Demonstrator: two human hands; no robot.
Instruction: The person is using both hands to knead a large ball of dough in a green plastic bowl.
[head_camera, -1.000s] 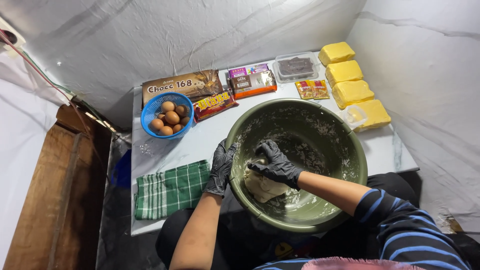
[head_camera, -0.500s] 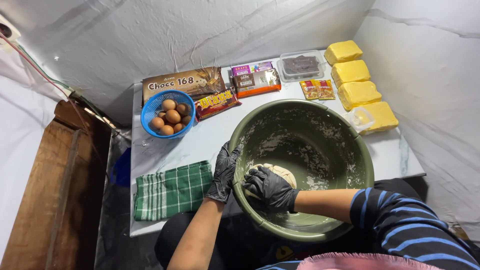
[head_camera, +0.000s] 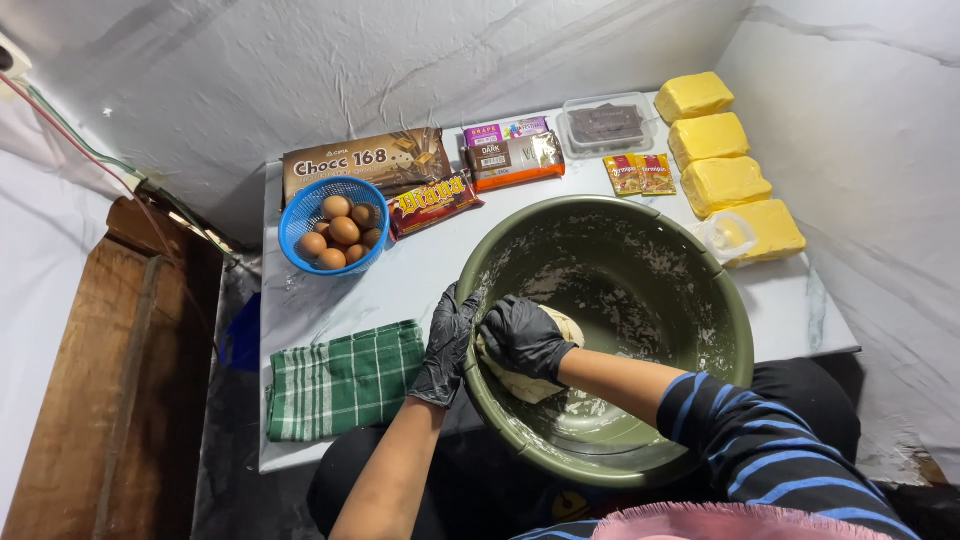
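A: What is the biggest thing on the bench (head_camera: 330, 300)?
B: A round olive plastic bowl (head_camera: 640, 250), dusted with flour, at the front edge.
A: And the hands?
B: The left hand (head_camera: 446, 347), in a black glove, closes its grip on the rim. The right hand (head_camera: 524, 336) presses, fingers curled, on the soft pale dough (head_camera: 545, 380) inside.

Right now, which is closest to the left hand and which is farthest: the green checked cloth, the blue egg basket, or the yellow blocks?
From the left hand:
1. Green checked cloth, just beside it on the left.
2. Blue egg basket, farther back on the left.
3. Yellow blocks, farthest, across the green bowl on the right.
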